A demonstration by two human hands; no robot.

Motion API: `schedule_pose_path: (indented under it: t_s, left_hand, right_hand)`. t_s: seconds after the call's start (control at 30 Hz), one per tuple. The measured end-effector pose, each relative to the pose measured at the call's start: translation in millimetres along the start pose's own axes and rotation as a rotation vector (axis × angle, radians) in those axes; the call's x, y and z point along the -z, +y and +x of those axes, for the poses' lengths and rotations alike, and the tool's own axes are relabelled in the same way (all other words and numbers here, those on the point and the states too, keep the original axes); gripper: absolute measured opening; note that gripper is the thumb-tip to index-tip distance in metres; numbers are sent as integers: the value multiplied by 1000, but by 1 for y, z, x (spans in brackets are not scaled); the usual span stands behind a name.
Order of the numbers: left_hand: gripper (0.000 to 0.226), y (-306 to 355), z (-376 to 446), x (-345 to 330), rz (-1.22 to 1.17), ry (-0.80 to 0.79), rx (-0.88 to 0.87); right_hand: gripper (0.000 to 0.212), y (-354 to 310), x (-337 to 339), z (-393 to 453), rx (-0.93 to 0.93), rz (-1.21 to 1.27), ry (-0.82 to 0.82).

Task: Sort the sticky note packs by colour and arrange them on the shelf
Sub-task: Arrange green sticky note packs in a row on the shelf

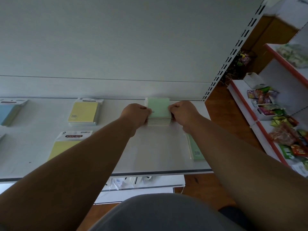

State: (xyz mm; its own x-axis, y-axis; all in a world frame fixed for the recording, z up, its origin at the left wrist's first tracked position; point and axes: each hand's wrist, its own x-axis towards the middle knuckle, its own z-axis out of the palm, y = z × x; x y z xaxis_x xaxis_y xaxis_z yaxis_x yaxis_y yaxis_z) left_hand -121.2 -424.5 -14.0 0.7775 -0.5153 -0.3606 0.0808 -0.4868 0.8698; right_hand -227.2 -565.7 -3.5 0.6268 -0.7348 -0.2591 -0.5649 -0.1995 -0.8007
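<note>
White shelf (pixel 150 155) carries two yellow sticky note packs, one at the back (pixel 85 112), one nearer the front (pixel 66 145); one blue pack (pixel 8 112) at far left; two green lots. Green stack (pixel 159 112) sits at the back right, left hand (pixel 135 115) and right hand (pixel 183 114) pinching its two sides. Single green pack (pixel 195 150) lies near the front, partly under the right forearm.

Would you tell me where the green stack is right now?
The green stack sits at the shelf's back right, gripped between the left hand and right hand.
</note>
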Motion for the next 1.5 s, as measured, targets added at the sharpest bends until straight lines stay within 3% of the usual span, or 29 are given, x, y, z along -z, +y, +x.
schedule_pose_path:
  t_s: [0.1,0.17,0.3,0.47,0.6,0.73,0.87,1.03,1.1,1.33,1.5]
  left_hand:
    - [29,-4,-7,2,-45,21,29]
    - [22,-9,-19,2,-56,100,10]
    - [7,-22,-58,-1,167,269,-234]
    - [12,-16,-88,-25,244,29,-434]
    - [7,-13,-100,-53,180,-191,-285]
    - [19,-5,-104,-75,179,-246,-138]
    - [21,9,-110,-94,284,-214,-78]
    - [22,15,-118,-102,394,-100,2]
    - [16,7,-125,-95,366,-36,64]
    - [14,-12,-134,-61,-9,103,162]
    - [30,-27,-139,-46,23,132,-36]
  right_hand:
    - [37,-5,5,-12,34,-115,57]
    - [34,-7,11,-26,93,-198,130]
    - [20,1,21,-67,235,-397,281]
    - [24,23,37,-102,341,-584,380]
    - [33,51,53,-117,207,-699,420]
    - [51,67,66,-104,36,-617,290]
    - [43,79,68,-92,-27,-404,226]
    - [30,86,65,-86,-191,145,152]
    - [31,83,58,-91,-209,243,80]
    - [21,60,21,-113,85,-120,39]
    - [23,48,-1,-128,78,63,130]
